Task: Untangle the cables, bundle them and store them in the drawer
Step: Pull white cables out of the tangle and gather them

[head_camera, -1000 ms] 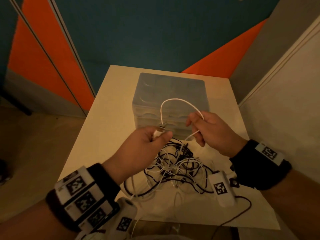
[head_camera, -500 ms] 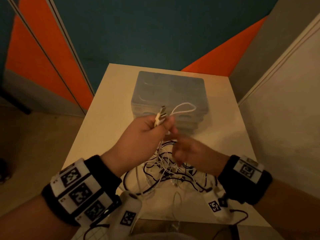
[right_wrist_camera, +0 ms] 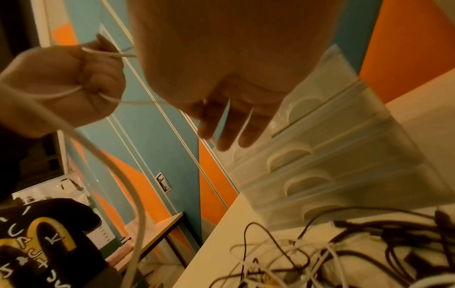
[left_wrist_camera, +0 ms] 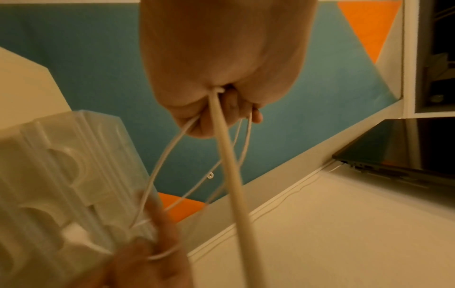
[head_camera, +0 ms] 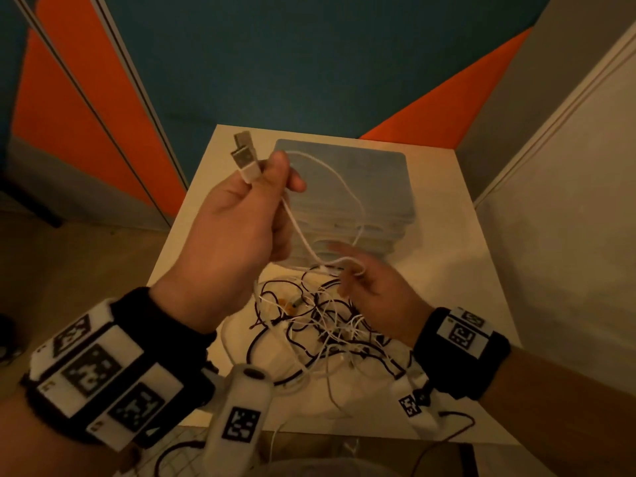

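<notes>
My left hand [head_camera: 275, 177] is raised over the table and grips a white cable [head_camera: 354, 201], with two USB plugs [head_camera: 242, 156] sticking up out of the fist. The cable arcs right and down to my right hand [head_camera: 354, 273], whose fingers are straight with a loop lying across them. In the right wrist view a strand runs between the fingers [right_wrist_camera: 234, 126]. Below the hands a tangle of black and white cables [head_camera: 330, 325] lies on the white table [head_camera: 464, 253]. A translucent drawer unit [head_camera: 344, 173] stands behind it, its drawers closed [right_wrist_camera: 332, 155].
A grey and white wall [head_camera: 568, 201] borders the table's right side, and blue and orange panels [head_camera: 275, 63] rise behind it. The left wrist view shows a dark laptop [left_wrist_camera: 393, 155] on a nearby surface. The floor lies left of the table.
My left hand has lifted the plugs higher, drawing out a longer loop of white cable. My right hand let go its pinch, dropped, and now carries the loop on straight fingers.
</notes>
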